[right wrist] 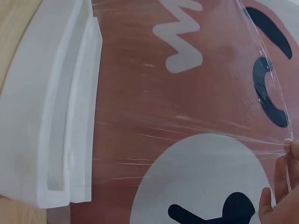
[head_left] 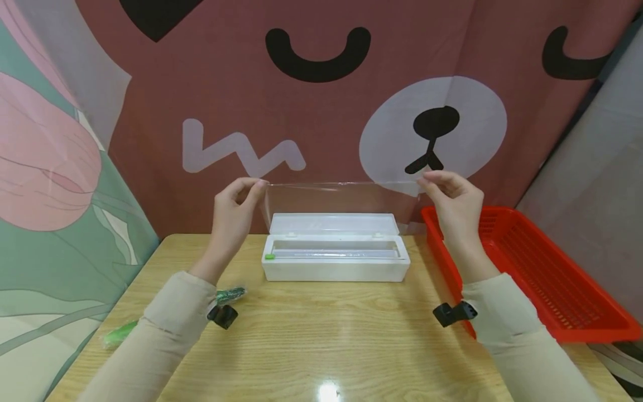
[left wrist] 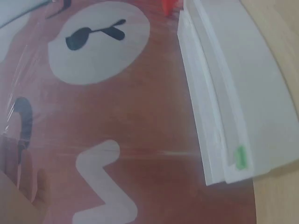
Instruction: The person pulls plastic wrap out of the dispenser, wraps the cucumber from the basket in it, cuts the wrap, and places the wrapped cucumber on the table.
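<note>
A sheet of clear plastic wrap (head_left: 341, 192) stretches between both hands above a white wrap dispenser box (head_left: 335, 271). My left hand (head_left: 233, 209) pinches its left corner between thumb and forefinger. The right corner is pinched by my right hand (head_left: 456, 206), with the other fingers loosely spread in the right wrist view. The box's lid (head_left: 334, 224) stands raised at the back, and a roll (head_left: 341, 253) shows inside. A small green slider (head_left: 270, 257) sits at the left end of its front edge. From the box the film (right wrist: 219, 102) runs up taut, with fine creases.
On the table's left, partly behind my left sleeve, lie a dark green film-wrapped item (head_left: 231, 295) and a lighter green one (head_left: 119, 334). A red plastic basket (head_left: 552, 251) stands at the right, beneath my right forearm. A printed cloth (head_left: 321, 111) hangs behind the wooden table (head_left: 321, 335).
</note>
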The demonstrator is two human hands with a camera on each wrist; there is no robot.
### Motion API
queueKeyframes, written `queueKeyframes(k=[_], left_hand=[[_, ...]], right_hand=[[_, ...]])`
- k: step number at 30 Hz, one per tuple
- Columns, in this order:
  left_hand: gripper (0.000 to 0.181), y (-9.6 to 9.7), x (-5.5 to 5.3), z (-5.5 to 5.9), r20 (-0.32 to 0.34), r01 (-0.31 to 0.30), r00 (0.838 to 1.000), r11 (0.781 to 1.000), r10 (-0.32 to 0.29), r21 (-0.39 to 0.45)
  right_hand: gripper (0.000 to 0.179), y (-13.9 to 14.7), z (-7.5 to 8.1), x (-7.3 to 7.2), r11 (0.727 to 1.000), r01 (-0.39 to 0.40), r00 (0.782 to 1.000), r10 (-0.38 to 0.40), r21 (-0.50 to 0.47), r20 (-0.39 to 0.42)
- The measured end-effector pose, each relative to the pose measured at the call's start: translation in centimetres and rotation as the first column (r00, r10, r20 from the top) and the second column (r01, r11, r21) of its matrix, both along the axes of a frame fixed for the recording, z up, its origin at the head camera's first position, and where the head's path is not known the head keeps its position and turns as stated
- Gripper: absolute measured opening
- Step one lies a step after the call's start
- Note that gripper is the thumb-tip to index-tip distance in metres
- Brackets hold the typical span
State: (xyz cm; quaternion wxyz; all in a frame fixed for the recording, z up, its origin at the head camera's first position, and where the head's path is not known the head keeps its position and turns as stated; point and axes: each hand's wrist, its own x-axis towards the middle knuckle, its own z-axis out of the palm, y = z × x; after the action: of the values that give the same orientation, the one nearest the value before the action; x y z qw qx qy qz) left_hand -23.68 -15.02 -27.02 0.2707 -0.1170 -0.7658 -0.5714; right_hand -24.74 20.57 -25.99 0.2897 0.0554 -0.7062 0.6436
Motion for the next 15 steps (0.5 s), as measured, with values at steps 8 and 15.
queueKeyframes(k=[8,15], left_hand=[[0.03,0.3,2.3,-1.2,-0.003,0.015,1.0,0.999,-0.015,0.034],[0.022,0.5,4.4,-2.8,-0.015,0.042,0.999,0.996,-0.041,0.073]], right_hand=[[0.016,0.6,-1.4,3.0,0.998,0.004,0.999,-0.002,0.059,-0.04],[0.013,0.5,-3.0,5.3,0.998,0.023,0.995,-0.017,0.059,-0.098]])
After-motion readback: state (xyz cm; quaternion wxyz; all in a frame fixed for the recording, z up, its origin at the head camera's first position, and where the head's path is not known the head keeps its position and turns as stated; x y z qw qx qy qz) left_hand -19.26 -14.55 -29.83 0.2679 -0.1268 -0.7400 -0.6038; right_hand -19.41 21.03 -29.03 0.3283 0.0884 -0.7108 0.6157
